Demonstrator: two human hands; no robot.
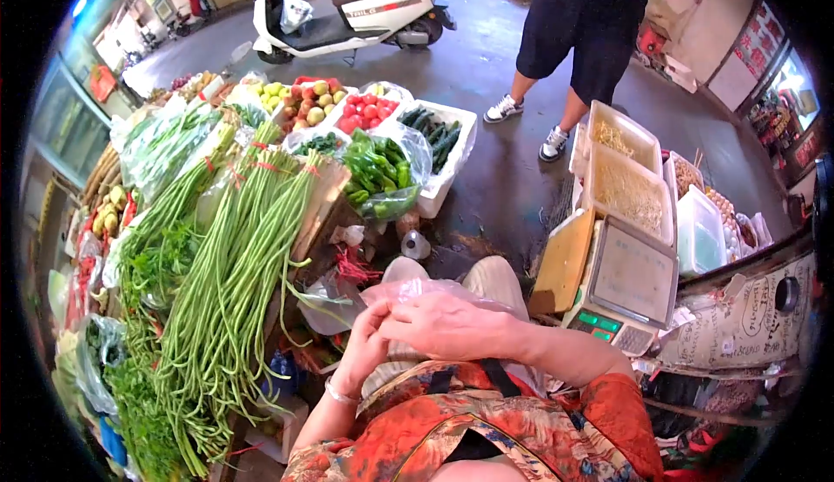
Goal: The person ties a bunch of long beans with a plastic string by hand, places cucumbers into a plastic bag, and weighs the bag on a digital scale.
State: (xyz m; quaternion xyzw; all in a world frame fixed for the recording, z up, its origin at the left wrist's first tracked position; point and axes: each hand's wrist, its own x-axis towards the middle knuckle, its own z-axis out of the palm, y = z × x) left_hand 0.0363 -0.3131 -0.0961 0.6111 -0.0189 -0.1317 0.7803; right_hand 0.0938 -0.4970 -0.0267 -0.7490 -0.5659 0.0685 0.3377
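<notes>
My left hand [369,343], with a pale bangle at the wrist, meets my right hand [447,325] over my lap. The fingers of both are closed together on a thin pinkish plastic bag [421,289], which spreads out just beyond the knuckles across my knees. The right hand overlaps the left, so part of the grip is hidden. Left of the hands lie long green beans [234,265] in bundles tied with red bands. A clear plastic bag [334,301] and red ties [352,265] are close by.
Green peppers [378,169], tomatoes [367,113] and cucumbers [434,139] stand ahead. On the right are a digital scale [630,273], tubs of sprouts [630,191] and a lidded container [700,232]. Beyond, a person [586,39] stands near a parked scooter [347,17].
</notes>
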